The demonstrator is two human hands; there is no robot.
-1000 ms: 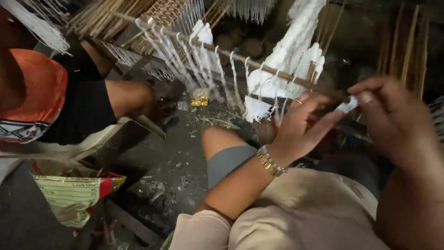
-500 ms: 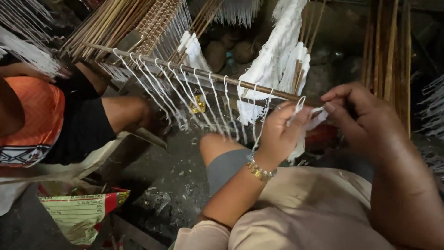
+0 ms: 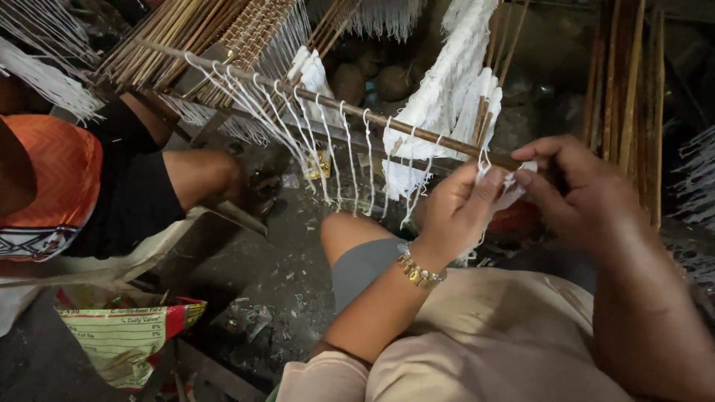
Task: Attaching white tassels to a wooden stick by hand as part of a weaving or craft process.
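So both hands are up at the right end of a long wooden stick (image 3: 417, 132) that slants across the scene from far left to near right. White string loops (image 3: 328, 141) hang off it in a row, with a thicker bunch of white string (image 3: 447, 82) draped above. The left hand (image 3: 454, 212) has its fingers curled shut around a strand of white string (image 3: 491, 182) right under the stick, pinching it. The right hand (image 3: 588, 197) is just beside it, thumb and forefinger closed on the same bit of string at the stick's end. There's a gold bracelet (image 3: 421, 272) on the left wrist.

Over on the left another person in an orange top (image 3: 52, 179) and black shorts sits near the floor. A printed sack (image 3: 123, 339) lies at near left. More bamboo sticks (image 3: 625, 97) stand at far right.
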